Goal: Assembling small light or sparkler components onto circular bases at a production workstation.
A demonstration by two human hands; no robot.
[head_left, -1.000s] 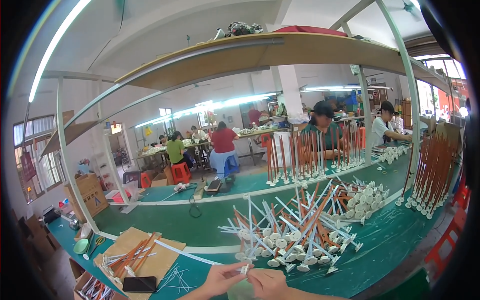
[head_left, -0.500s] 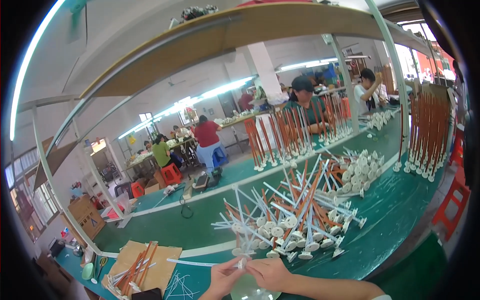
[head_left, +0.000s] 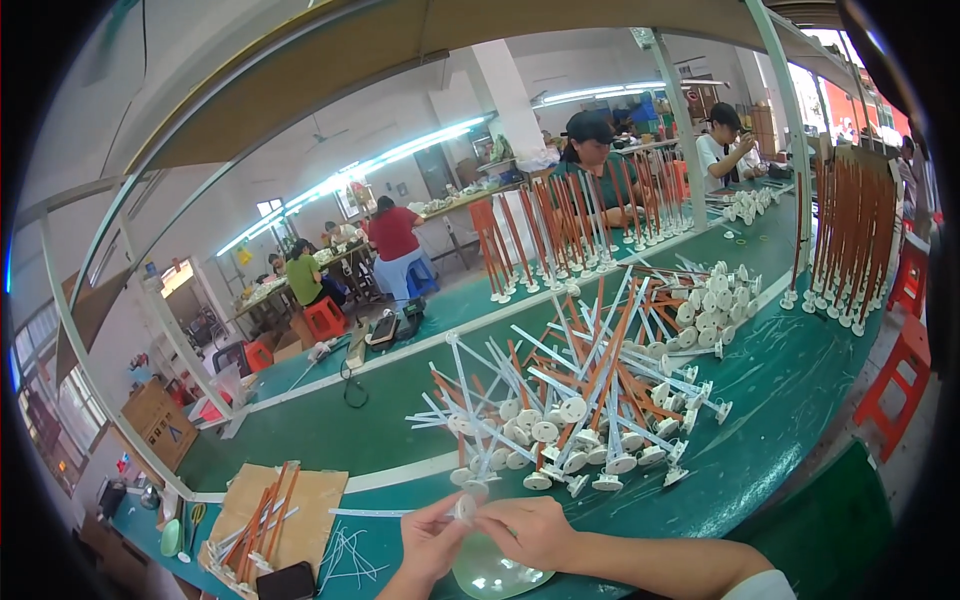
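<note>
Both hands meet at the near edge of the green table, with a small white round plastic base between them (head_left: 464, 507). My left hand (head_left: 428, 540) pinches this base from the left. On its right side, the fingers of my right hand (head_left: 528, 530) are closed against it. Left of my left hand lies a flat white strip (head_left: 370, 513). Below my hands rests a pale green, shiny bowl (head_left: 492, 572). Just beyond is a heap of white and brown strips fixed to round white bases (head_left: 575, 435).
On the left, a cardboard sheet (head_left: 325, 488) carries brown and white strips, beside a black phone (head_left: 286, 582), thin white ties (head_left: 350, 562), scissors (head_left: 197, 515) and a green dish (head_left: 172, 538). Brown-stemmed pieces stand upright at right (head_left: 850, 245). A co-worker (head_left: 592, 165) sits across.
The whole view has shifted slightly. Both hands stay together at the white base, whose round face now shows more plainly.
</note>
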